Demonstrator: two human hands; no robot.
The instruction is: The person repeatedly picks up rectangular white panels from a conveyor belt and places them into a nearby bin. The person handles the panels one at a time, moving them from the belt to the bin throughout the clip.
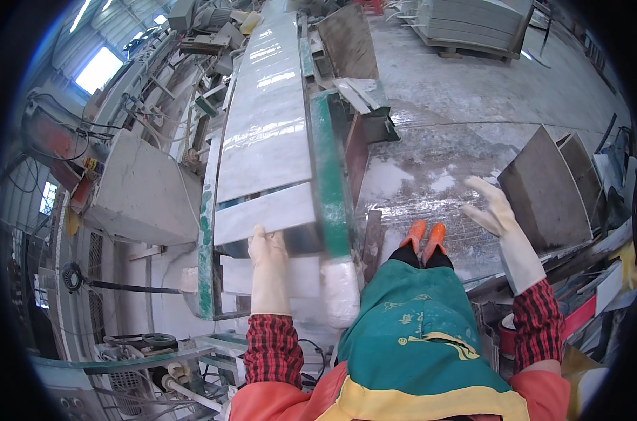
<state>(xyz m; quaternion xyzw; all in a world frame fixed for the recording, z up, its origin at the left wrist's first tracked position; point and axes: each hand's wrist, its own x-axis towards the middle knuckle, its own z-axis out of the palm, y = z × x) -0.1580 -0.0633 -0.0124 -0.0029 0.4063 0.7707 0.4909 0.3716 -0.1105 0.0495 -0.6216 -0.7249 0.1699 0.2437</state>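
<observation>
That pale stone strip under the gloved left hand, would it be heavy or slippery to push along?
The strip looks like cut stone, so probably stiff and heavy for its size. Its surface and the floor look wet, so it may slide easily under the left hand. Being long and thin, it could crack if dropped.

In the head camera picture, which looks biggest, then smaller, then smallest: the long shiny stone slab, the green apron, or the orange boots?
1. Stone slab, the longest thing here.
2. Green apron, though it sits close to the camera, so it may only look nearly as big.
3. Orange boots, clearly smallest.
</observation>
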